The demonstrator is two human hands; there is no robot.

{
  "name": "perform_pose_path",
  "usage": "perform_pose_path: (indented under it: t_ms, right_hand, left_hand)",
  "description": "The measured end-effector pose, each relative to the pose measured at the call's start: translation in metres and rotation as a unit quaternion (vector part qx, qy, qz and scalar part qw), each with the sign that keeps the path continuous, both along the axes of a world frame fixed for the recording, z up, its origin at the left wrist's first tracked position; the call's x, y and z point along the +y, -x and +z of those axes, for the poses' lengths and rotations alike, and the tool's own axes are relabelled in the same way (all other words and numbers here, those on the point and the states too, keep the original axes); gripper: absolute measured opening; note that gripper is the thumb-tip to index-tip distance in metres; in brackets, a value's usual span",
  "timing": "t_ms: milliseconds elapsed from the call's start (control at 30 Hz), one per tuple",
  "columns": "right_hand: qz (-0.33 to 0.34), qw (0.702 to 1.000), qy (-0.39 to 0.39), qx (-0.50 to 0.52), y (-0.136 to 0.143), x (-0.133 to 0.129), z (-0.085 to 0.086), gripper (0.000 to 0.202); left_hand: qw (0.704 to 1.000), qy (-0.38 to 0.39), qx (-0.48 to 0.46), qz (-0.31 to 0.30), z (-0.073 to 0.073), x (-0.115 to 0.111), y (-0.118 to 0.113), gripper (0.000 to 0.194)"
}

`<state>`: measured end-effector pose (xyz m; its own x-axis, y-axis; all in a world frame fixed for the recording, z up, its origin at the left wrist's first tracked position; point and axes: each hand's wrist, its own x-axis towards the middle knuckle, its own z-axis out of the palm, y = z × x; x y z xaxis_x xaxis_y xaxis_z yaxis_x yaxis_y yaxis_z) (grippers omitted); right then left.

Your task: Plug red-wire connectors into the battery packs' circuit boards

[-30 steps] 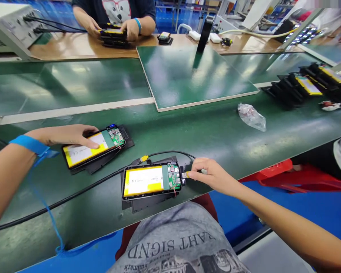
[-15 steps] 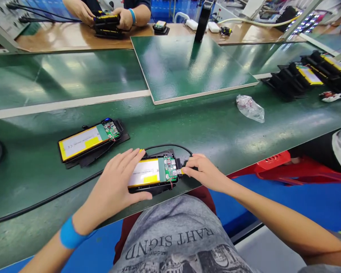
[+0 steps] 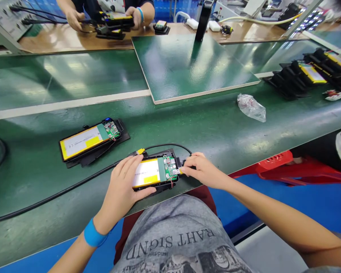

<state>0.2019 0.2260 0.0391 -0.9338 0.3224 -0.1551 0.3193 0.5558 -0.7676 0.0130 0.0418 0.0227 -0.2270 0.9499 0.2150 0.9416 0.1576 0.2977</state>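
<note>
An opened power bank lies near the table's front edge, its flat battery and green circuit board bare. My left hand grips its left end, with the thumb along the near side and the fingers over the far side. At its right end, my right hand pinches a yellow USB plug at a port on the board. How deep the plug sits is hard to tell. A black cable loops behind the power bank to my right hand. Another yellow connector lies beside my left fingertips.
A second opened power bank with a blue light lies to the left. Behind are a raised green board and a plastic bag. Stacked power banks stand at right. Across the table, a co-worker's hands handle similar units.
My left hand has moved right and closed onto the power bank's left end, uncovering the yellow connector. My right hand has shifted the plug slightly left against the board.
</note>
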Motion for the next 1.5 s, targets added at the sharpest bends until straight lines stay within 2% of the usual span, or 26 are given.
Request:
perform_pose_path:
  t_ms: [267,333,400,467,533,600,800,1100,1233,1300,1400,1467,1500]
  right_hand:
    - [0.048,0.999,-0.003,-0.002,0.001,0.004,-0.003,0.033]
    - [0.009,0.999,-0.026,0.018,-0.002,-0.001,-0.005,0.030]
    - [-0.075,0.994,-0.050,0.056,-0.006,-0.007,-0.007,0.020]
    - [-0.127,0.984,-0.065,0.111,-0.009,-0.012,-0.009,0.015]
    - [-0.110,0.977,-0.070,0.166,-0.011,-0.013,-0.011,0.011]
    - [-0.076,0.973,-0.071,0.208,-0.012,-0.012,-0.014,0.017]
    - [-0.041,0.961,-0.037,0.270,-0.007,-0.005,-0.022,0.026]
    - [-0.021,0.958,-0.025,0.284,0.000,-0.005,-0.024,0.031]
    - [-0.013,0.968,-0.028,0.247,0.000,-0.003,-0.021,0.032]
    - [-0.004,0.974,-0.048,0.223,-0.004,-0.006,-0.021,0.028]
    - [-0.004,0.963,-0.117,0.244,-0.010,-0.011,-0.031,0.013]
    - [-0.036,0.942,-0.183,0.278,-0.003,-0.010,-0.042,0.007]
    - [-0.067,0.938,-0.213,0.265,0.005,-0.008,-0.046,0.007]
  left_hand:
    - [1.000,-0.012,-0.007,0.008,-0.003,0.000,-0.001,0.083]
    - [1.000,-0.009,-0.014,0.013,-0.003,0.000,-0.001,0.083]
    - [1.000,0.003,-0.023,0.020,-0.002,0.000,-0.002,0.084]
    - [0.999,0.017,-0.029,0.026,-0.001,0.000,-0.002,0.084]
    - [0.999,0.022,-0.030,0.026,0.000,0.001,-0.002,0.083]
    - [0.999,0.016,-0.028,0.023,0.000,0.001,-0.002,0.083]
    - [1.000,0.008,-0.017,0.024,-0.002,0.001,-0.003,0.088]
    - [1.000,0.000,-0.010,0.029,-0.004,-0.001,-0.005,0.090]
    - [0.999,0.006,-0.035,0.033,-0.005,-0.004,-0.005,0.092]
    - [0.998,0.004,-0.052,0.041,-0.003,-0.008,-0.006,0.094]
    - [0.995,-0.006,-0.088,0.057,-0.001,-0.015,-0.010,0.100]
    - [0.992,-0.024,-0.106,0.066,-0.006,-0.016,-0.011,0.098]
    - [0.992,-0.030,-0.104,0.059,-0.013,-0.015,-0.010,0.094]
